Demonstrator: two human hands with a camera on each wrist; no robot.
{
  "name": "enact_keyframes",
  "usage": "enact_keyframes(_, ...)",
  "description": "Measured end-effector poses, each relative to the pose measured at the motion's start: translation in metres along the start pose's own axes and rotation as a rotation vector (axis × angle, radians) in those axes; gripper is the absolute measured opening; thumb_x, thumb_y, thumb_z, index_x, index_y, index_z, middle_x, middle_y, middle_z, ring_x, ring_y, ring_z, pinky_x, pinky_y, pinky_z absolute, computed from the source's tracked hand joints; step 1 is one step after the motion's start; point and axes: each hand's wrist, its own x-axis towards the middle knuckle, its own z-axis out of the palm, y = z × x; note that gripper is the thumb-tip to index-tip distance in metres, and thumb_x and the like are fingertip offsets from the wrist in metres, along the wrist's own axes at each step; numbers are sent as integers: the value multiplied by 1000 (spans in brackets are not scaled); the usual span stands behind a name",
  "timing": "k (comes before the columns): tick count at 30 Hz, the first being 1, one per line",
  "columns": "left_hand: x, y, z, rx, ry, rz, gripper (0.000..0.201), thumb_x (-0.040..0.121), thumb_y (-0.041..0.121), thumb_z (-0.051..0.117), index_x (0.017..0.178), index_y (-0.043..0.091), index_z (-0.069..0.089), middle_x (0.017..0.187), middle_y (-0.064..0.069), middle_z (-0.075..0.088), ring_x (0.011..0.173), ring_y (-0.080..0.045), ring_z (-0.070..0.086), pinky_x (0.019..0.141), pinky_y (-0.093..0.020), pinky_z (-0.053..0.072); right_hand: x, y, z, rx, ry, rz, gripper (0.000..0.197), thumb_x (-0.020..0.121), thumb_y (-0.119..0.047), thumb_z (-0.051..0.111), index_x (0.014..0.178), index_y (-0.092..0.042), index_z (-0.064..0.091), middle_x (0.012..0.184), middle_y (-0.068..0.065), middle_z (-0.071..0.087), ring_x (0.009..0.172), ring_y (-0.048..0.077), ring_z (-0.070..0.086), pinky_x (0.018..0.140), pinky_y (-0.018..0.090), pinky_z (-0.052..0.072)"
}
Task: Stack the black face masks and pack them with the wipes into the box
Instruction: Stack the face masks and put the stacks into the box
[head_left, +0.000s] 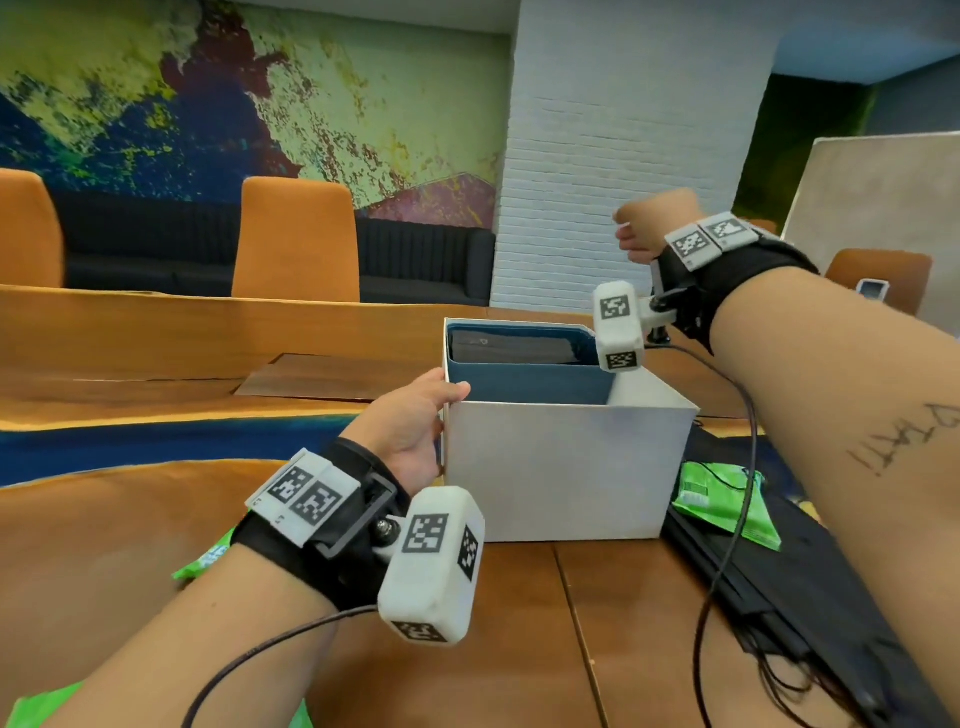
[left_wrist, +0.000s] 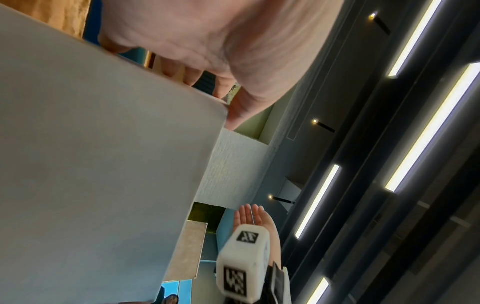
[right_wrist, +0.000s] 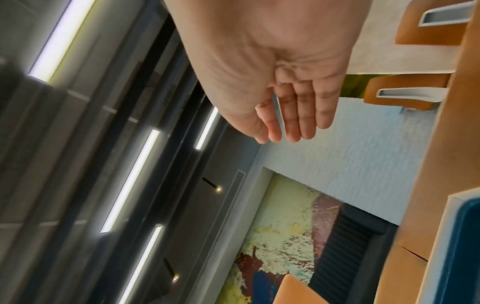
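A white box (head_left: 566, 467) is seen standing open on the wooden tabletop (head_left: 156, 519), with a dark blue lining visible inside and a dark flat item lying within it at the far side; whether this is a stack of masks cannot be told. The left hand (head_left: 415, 421) is held against the box's near left corner, the thumb laid over the top edge and the fingers wrapped round the left wall, so that its grip is closed on the box; in the left wrist view the same fingers (left_wrist: 192, 76) are seen curled past the white wall. The right hand (head_left: 649, 228) is raised in the air above and behind the box's right side, touching nothing; in the right wrist view its fingers (right_wrist: 298, 115) are shown straight and close together, the grip being relaxed and empty. Black face masks (head_left: 779, 582) are laid on the tabletop to the right of the box, their ear loops trailing toward the near edge. A green wipes packet (head_left: 722, 499) is rested on them, just beside the box's right wall. Further green packets (head_left: 202, 561) are partly hidden beneath the left forearm.
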Motion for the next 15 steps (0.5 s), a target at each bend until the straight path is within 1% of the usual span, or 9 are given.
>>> enact_keyframes(1,-4,1,1,16,0,5,25,100,16,43,124,22,48,117,-6,53,95,-20,57,69,-40,53,-20,-11,-4,66,-28,22,6,86,-21,51,82,-22,47,63,0,53,58,12,49,55,16,50)
enact_keyframes(2,-8,3,2,41,-7,19,22,100,15,43,120,22,51,118,-6,54,100,-21,55,78,-43,50,-41,-19,-9,112,-48,35,11,93,-15,44,84,-22,44,54,0,47,55,10,42,67,15,54)
enact_keyframes(3,-11,4,3,67,-7,42,28,100,15,43,125,24,50,126,-7,53,109,-22,53,88,-46,47,-61,-24,-14,150,-64,44,16,96,-11,40,85,-21,46,54,0,44,59,6,44,91,18,50)
enact_keyframes(4,-15,5,5,86,11,68,37,99,14,44,134,25,45,136,-7,48,120,-23,48,99,-49,41,-78,-27,-20,147,-81,24,16,97,-11,42,88,-19,52,62,1,46,70,0,51,105,26,40)
enact_keyframes(5,-20,7,9,99,38,95,40,99,13,45,137,24,42,143,-7,43,126,-23,43,108,-51,32,-95,-26,-27,123,-86,10,13,97,-11,46,93,-16,57,73,6,50,83,1,57,106,29,38)
enact_keyframes(7,-32,12,17,119,73,157,25,99,15,45,121,24,50,145,-5,40,123,-19,43,114,-44,22,-125,-17,-45,90,-76,-21,10,94,-14,54,87,-10,58,88,9,56,89,15,58,94,31,46)
enact_keyframes(8,-37,13,23,134,87,189,23,99,17,45,119,24,51,144,-4,40,121,-19,43,113,-41,24,-137,-11,-55,69,-73,-18,10,94,-16,55,87,-8,57,88,8,58,90,18,57,91,33,48)
enact_keyframes(11,-44,12,35,252,136,284,40,98,25,46,138,20,43,145,-3,40,129,-21,38,106,-40,33,-166,7,-79,28,-100,37,13,93,-21,57,94,-9,60,91,5,59,93,19,59,91,37,50)
enact_keyframes(15,-42,6,60,604,92,345,29,97,27,48,123,19,56,124,-2,55,115,-20,48,97,-35,37,-188,40,-106,-124,-117,121,26,92,-29,58,109,-10,60,102,6,61,91,18,58,90,42,50)
